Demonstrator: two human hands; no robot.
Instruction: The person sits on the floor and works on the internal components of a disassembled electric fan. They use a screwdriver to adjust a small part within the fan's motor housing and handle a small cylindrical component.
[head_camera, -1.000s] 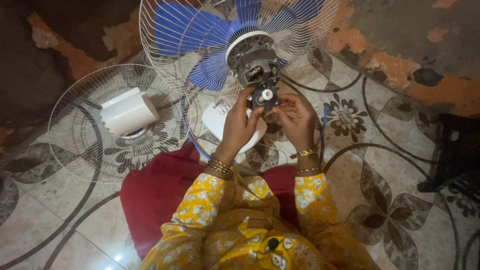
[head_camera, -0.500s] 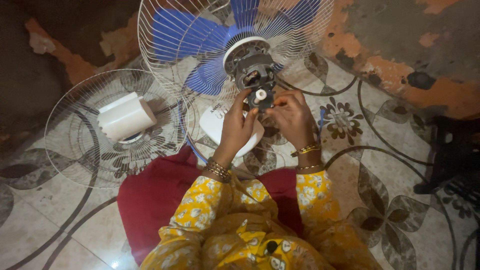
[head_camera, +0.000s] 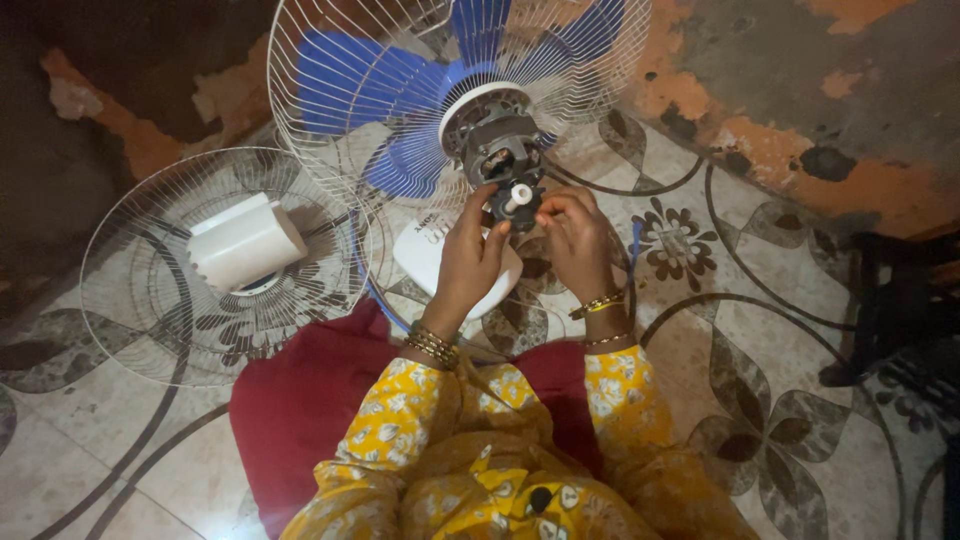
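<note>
Both hands meet at the exposed fan motor (head_camera: 497, 150) behind the blue blades, the left hand (head_camera: 470, 262) pinching the small black part with a white knob (head_camera: 517, 198) from below-left, the right hand (head_camera: 576, 238) loosely curled just beside it.

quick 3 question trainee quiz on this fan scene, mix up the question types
1. True or false: both hands touch the exposed grey fan motor.
2. What lies on the detached round white wire fan guard on the floor? A) a blue blade B) a white plastic motor cover C) a black chair
3. Fill in: the blue fan blades sit behind the ___ wire guard.

Key: 1 true, the left hand and right hand meet at the motor's back end. 2 B. 3 white.
</note>
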